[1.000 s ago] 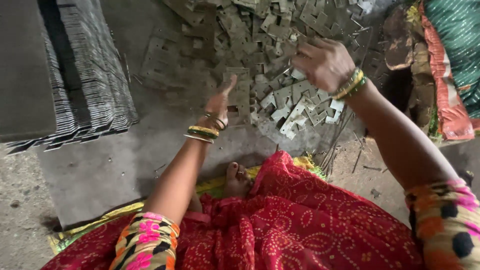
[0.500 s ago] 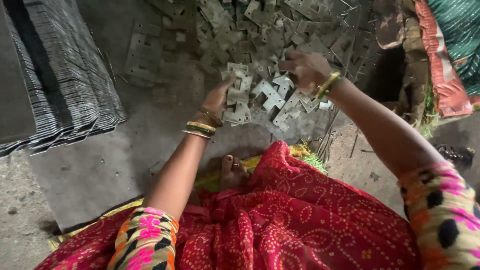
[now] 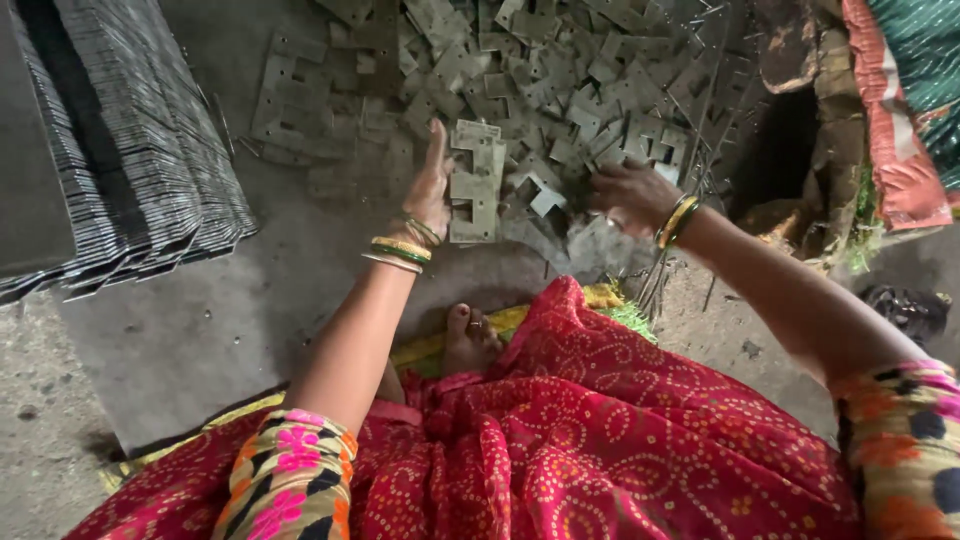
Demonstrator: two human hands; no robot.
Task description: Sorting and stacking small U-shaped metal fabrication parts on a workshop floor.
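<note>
The person sat on the floor (image 3: pixel 200 330) in a red patterned garment (image 3: pixel 600 450), facing a loose heap of cut metal plates (image 3: pixel 560 70). The left hand (image 3: pixel 432 190) was open, its flat palm and straightened fingers pressed against the left edge of a small stack of notched plates (image 3: pixel 474 185) that lay on the floor just in front of the heap. Half a second before, that hand had only been reaching in among the scattered pieces; now the plates at it stood squared up into one neat pile. The right hand (image 3: pixel 632 192), which had hovered higher over the heap a moment earlier, had come down and to the near edge of it, knuckles up and fingers curled over loose pieces; whether it actually gripped one I could not tell. Both wrists carried bangles. Well apart on the left, a large bank of finished plates (image 3: pixel 140 170) lay in tight, overlapping rows. A bare foot (image 3: pixel 468 340) showed between the knees.
</note>
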